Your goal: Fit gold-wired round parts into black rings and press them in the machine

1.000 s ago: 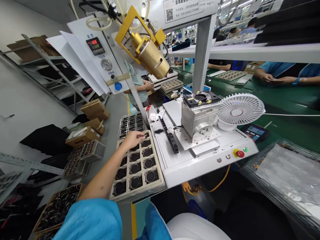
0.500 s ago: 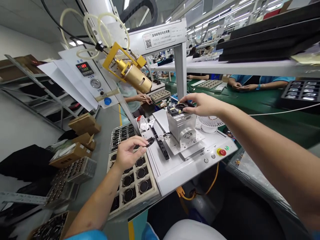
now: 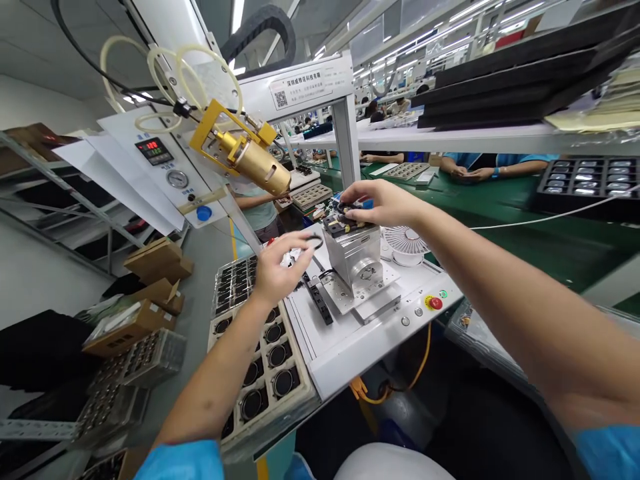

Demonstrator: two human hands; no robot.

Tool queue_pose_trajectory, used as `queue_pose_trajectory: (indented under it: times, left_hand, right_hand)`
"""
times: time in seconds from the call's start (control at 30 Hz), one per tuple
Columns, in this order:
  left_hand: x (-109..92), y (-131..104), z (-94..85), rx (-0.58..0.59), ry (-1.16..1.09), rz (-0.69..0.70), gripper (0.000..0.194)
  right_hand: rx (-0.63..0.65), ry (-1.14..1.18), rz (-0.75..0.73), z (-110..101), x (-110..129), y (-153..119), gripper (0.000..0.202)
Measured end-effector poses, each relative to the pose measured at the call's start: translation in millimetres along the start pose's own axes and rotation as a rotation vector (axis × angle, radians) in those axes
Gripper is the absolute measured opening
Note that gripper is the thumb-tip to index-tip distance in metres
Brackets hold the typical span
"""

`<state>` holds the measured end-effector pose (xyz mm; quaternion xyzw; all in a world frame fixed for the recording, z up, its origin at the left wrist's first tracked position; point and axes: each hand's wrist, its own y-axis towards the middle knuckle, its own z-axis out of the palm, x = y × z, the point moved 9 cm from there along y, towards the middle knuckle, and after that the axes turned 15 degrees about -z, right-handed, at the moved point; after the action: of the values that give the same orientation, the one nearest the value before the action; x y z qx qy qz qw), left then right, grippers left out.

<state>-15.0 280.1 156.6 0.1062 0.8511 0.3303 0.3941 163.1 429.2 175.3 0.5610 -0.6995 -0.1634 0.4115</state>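
My left hand (image 3: 283,263) pinches a thin black ring-shaped part (image 3: 316,242) between thumb and fingertips, just left of the metal block. On top of that block (image 3: 353,257) sits a black fixture (image 3: 334,225). The fingers of my right hand (image 3: 377,203) curl closed around a dark round part (image 3: 344,208) at the fixture, partly covered by the fingers. Below my left hand lies a cream tray (image 3: 305,380) of round black watch cases (image 3: 283,383).
A gold dispensing head (image 3: 263,167) hangs at the upper left of the machine. A black slotted strip (image 3: 319,300) lies beside the block. A small white fan (image 3: 406,241) and a red emergency button (image 3: 435,303) are to the right. Co-workers' hands (image 3: 473,175) show across the green bench.
My left hand has moved up and right with the black ring, closer to the fixture. My right hand's fingers have closed over the round part at the fixture. The view has shifted slightly.
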Motion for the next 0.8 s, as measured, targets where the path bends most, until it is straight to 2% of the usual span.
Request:
queue_pose_trajectory:
  times: [0.1,0.17,0.23,0.3,0.37,0.43,0.5,0.57,0.63,0.73,0.8]
  left_hand:
    - [-10.4,44.1,41.3,0.033,0.116,0.055,0.011]
    - [-11.9,66.0,67.6,0.135,0.16,0.061,0.015]
    - [-9.9,76.0,87.0,0.282,0.203,0.058,0.024]
    - [-6.5,73.8,96.4,0.43,0.234,0.07,0.033]
    - [-2.7,64.7,97.4,0.54,0.246,0.098,0.054]
    - [2.4,55.3,96.1,0.6,0.258,0.111,0.073]
    - [6.5,50.4,95.9,0.608,0.281,0.113,0.08]
    - [7.7,50.3,98.2,0.6,0.311,0.119,0.084]
    - [6.4,52.2,101.2,0.613,0.327,0.128,0.086]
    - [3.4,50.4,96.4,0.642,0.325,0.115,0.086]
    - [-2.1,40.7,80.1,0.588,0.313,0.116,0.085]
  right_hand:
    - [-0.263,0.054,0.025,-15.7,5.4,-29.5,0.036]
    - [-0.351,0.08,0.059,-21.1,11.6,-58.3,0.037]
    - [-0.39,0.092,0.119,-24.6,17.8,-94.6,0.038]
    - [-0.413,0.108,0.221,-26.3,19.4,-139.7,0.04]
    - [-0.438,0.155,0.368,-24.2,12.8,-192.0,0.045]
    - [-0.473,0.196,0.554,-18.5,-1.3,-247.4,0.052]
    - [-0.505,0.21,0.741,-9.7,-17.7,-297.5,0.06]
    - [-0.46,0.231,0.892,6.6,-32.3,-332.1,0.073]
    - [-0.303,0.23,0.998,29.7,-43.0,-349.4,0.09]
    - [-0.032,0.113,1.053,59.8,-51.0,-355.1,0.099]
    - [0.078,-0.001,1.038,71.8,-53.2,-353.0,0.096]
